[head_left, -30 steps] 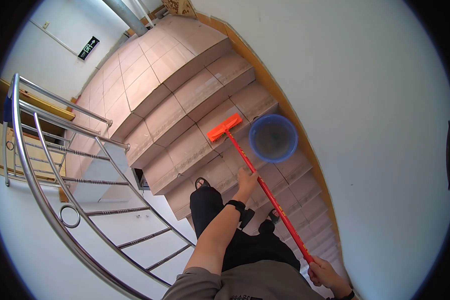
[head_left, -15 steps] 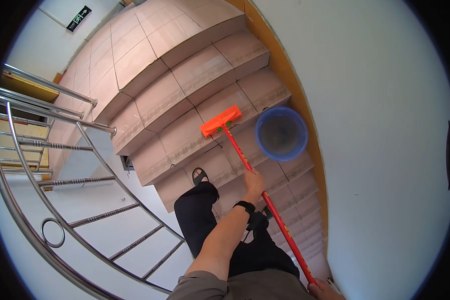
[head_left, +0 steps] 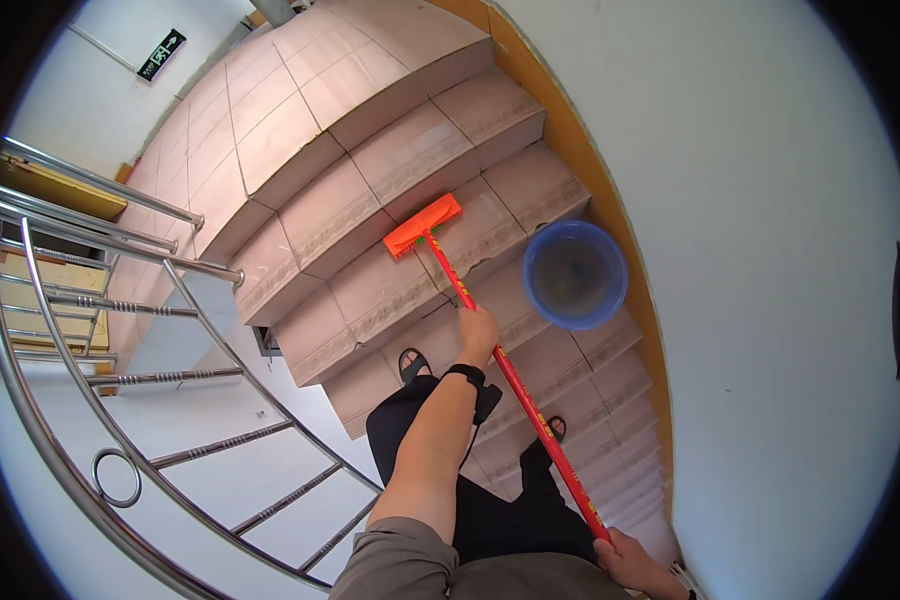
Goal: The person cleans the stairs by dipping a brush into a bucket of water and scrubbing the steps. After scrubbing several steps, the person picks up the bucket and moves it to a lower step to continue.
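Note:
I stand on tiled stairs, looking down them. My left hand [head_left: 478, 334], with a black watch on its wrist, is shut on the middle of a long red handle [head_left: 530, 410]. My right hand [head_left: 632, 564] grips the handle's upper end at the lower edge of the view. The orange brush head [head_left: 423, 225] rests on a step [head_left: 490, 225] below me. A blue bucket [head_left: 575, 275] stands on a step to the right of the handle, close to the wall. My feet in dark sandals [head_left: 412, 364] are on the steps beneath my left hand.
A white wall [head_left: 770, 250] with an orange skirting strip runs down the right side. A shiny metal railing [head_left: 120, 300] curves along the left. The beige tiled landing [head_left: 260, 110] lies at the foot of the stairs, with a dark sign on the far wall.
The brush head has shifted a little to the left across the step, away from the bucket. Both hands keep their grip on the handle. The view has tilted slightly.

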Motion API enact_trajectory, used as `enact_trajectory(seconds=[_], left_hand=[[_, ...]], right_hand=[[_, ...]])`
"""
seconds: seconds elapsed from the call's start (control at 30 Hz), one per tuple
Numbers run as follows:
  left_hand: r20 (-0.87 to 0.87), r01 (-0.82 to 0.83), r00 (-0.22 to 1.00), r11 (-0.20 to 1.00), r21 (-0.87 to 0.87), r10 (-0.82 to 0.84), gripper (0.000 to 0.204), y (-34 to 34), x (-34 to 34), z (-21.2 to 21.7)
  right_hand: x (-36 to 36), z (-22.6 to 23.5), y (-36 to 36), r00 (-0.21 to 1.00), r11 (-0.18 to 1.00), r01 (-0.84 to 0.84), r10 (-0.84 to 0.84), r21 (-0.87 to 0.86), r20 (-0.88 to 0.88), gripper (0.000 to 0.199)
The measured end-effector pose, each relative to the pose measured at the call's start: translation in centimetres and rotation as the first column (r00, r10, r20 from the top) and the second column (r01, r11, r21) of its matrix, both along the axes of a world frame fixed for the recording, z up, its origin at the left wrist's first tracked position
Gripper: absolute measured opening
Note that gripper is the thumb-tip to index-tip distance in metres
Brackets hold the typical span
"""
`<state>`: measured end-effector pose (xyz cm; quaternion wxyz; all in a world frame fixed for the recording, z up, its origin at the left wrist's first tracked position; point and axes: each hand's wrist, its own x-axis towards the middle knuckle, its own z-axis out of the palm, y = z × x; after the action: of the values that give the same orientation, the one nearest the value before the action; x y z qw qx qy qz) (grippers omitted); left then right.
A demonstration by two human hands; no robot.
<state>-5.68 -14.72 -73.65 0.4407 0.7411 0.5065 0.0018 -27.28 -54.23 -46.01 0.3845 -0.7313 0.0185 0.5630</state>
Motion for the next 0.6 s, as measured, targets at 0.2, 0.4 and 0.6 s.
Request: enact_trajectory(seconds=[0.2, 0.4, 0.6], left_hand=[[-0.095, -0.019, 0.995, 0.999, -0.034, 0.015, 0.036, -4.8, -4.8, -1.0], [-0.07, -0.016, 0.997, 0.996, -0.091, 0.01, 0.037, -12.6, -10.4, 2.1], [-0.072, -0.046, 0.997, 0.994, -0.097, 0.04, 0.035, -12.1, -12.6, 1.5]], right_hand=[[-2.8, 2.5, -4.6, 1.0, 0.999, -0.024, 0.023, -0.045, -0.02, 0.036], [-8.2, 5.0, -10.4, 0.999, 1.0, -0.01, 0.011, -0.011, 0.035, 0.037], [-7.6, 6.2, -10.1, 0.994, 0.987, -0.107, 0.109, -0.121, 0.012, 0.037]])
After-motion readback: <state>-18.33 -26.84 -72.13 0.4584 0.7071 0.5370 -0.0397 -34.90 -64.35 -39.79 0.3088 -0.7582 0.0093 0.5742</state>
